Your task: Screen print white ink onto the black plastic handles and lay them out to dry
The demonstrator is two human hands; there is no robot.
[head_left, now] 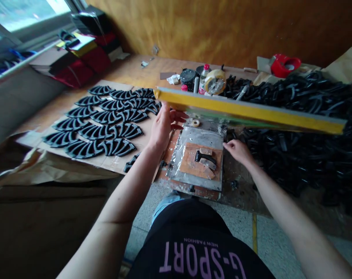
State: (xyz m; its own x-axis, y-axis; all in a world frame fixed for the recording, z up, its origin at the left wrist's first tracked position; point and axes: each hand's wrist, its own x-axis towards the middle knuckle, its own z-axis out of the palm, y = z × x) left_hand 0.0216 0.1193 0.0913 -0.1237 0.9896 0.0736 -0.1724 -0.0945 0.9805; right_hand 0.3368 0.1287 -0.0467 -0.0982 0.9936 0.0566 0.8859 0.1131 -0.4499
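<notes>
My left hand [163, 126] is beneath the left end of a long yellow-edged frame [248, 110], its thumb at the frame's lower edge. The fingers stretch to the right and stand apart; I cannot tell how firmly they touch it. Raised and tilted, the frame shows some green below its edge. My right hand [236, 150] is closed in a pinch beside the right edge of a grey plate [203, 135]; whatever is between its fingertips is hidden. A curved black plastic handle [207, 157] lies on the brown base [190, 164] on the plate.
Rows of black curved pieces [103, 124] cover cardboard on the left. A big heap of black parts [294, 162] lies at the right. Behind are a bottle [203, 79], a tape roll [215, 82] and a red tape dispenser [284, 66]. A small tape ring [195, 123] sits behind the plate.
</notes>
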